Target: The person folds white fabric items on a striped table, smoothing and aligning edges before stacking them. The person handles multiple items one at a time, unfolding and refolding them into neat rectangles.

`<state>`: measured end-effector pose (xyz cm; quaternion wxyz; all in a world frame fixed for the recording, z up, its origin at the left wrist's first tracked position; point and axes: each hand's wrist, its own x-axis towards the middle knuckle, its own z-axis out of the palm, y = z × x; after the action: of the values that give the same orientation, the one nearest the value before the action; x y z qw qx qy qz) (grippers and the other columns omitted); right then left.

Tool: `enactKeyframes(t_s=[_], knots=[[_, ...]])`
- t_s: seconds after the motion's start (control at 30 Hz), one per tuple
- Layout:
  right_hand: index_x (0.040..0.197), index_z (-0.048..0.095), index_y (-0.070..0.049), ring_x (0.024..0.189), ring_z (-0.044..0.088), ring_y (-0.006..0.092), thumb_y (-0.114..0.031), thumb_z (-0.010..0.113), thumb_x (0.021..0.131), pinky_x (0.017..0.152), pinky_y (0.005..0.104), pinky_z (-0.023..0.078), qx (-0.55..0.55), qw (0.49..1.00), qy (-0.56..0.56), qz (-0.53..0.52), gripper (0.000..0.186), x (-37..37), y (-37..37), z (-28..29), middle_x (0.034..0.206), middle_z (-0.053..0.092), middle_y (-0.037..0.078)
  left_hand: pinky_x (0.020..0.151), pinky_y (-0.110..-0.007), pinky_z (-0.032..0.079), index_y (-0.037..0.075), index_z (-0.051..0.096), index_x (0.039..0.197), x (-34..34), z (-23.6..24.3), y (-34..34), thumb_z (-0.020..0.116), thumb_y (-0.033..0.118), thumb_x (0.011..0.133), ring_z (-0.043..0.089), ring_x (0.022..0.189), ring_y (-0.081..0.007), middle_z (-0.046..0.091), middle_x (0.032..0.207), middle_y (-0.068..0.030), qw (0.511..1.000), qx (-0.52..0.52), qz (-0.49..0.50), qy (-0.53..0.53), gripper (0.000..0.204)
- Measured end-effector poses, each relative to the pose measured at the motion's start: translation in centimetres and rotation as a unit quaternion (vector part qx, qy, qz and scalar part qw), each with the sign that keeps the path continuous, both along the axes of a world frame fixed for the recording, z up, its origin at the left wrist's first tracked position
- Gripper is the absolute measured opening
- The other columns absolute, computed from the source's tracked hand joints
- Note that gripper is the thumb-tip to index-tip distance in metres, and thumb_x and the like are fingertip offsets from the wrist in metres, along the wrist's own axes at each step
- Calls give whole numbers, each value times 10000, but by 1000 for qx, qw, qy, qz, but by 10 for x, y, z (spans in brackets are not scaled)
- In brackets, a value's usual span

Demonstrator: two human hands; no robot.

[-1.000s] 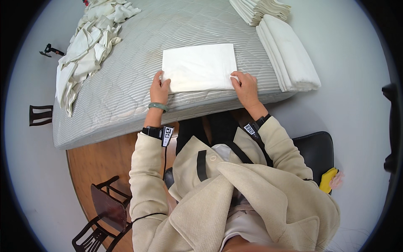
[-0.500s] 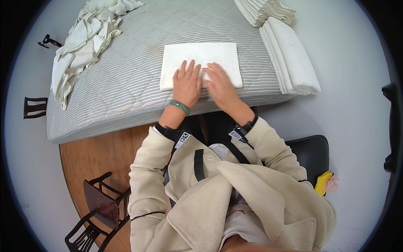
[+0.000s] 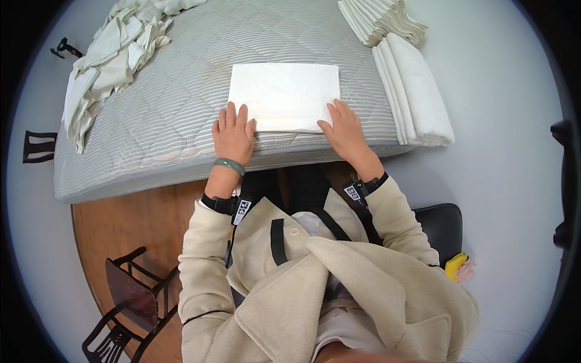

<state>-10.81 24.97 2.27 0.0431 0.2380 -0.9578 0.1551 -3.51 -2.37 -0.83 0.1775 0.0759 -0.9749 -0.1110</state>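
Note:
A folded white cloth [image 3: 284,91] lies flat near the front edge of a striped quilted mattress [image 3: 157,121]. My left hand [image 3: 233,134] rests at the cloth's lower left corner, fingers apart and lying flat. My right hand [image 3: 345,133] touches its lower right corner, fingers spread with nothing gripped. Right of the cloth lie a thick folded white textile [image 3: 414,97] and, behind it, a stack of folded cloths [image 3: 378,18]. A rumpled heap of white cloths [image 3: 115,60] runs along the mattress's left side.
A dark wooden chair [image 3: 130,293] stands on the wooden floor at the lower left, another chair back [image 3: 39,145] left of the mattress. A black seat [image 3: 439,236] with a yellow item [image 3: 454,266] is at my right. A pale wall [image 3: 502,151] bounds the right side.
My hands were pinching the cloth's sides, then met over its middle in motion; now they are apart again at its two lower corners, fingers flattened.

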Motion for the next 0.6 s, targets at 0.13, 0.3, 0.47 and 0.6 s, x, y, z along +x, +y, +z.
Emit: enactKeyframes(t_s=[0.13,0.3,0.47,0.6], knots=[[1385,487,-20,1392,337,405,-410,528,970,1139,489,272,-10,988,119,99,571,-22,-32,9,1481,396,245,1133,-540,254,148,543,1360,-18,6,12,456,344,1013,299,1415,-416,423,1489,-178,998,-40,-19,50,408],[1417,474,-66,1406,333,391,-447,472,989,1148,489,260,30,977,28,208,573,-63,-60,-4,1505,389,213,1136,-513,259,167,547,1372,-30,2,26,467,353,1004,336,1404,-372,442,1485,-147,997,-12,-72,32,419],[1458,416,-35,1445,279,357,-497,418,998,1175,437,236,78,992,-67,77,652,-117,-20,-7,1542,333,221,1153,-507,243,147,573,1351,-29,-7,23,487,335,986,349,1399,-364,450,1475,-156,996,20,-75,50,419],[1449,430,-45,1415,318,385,-491,441,992,1158,447,268,89,995,-41,33,639,-122,-11,5,1516,355,246,1162,-493,236,177,549,1376,-28,-7,25,462,336,1000,353,1397,-344,449,1477,-143,997,5,-67,46,417]])
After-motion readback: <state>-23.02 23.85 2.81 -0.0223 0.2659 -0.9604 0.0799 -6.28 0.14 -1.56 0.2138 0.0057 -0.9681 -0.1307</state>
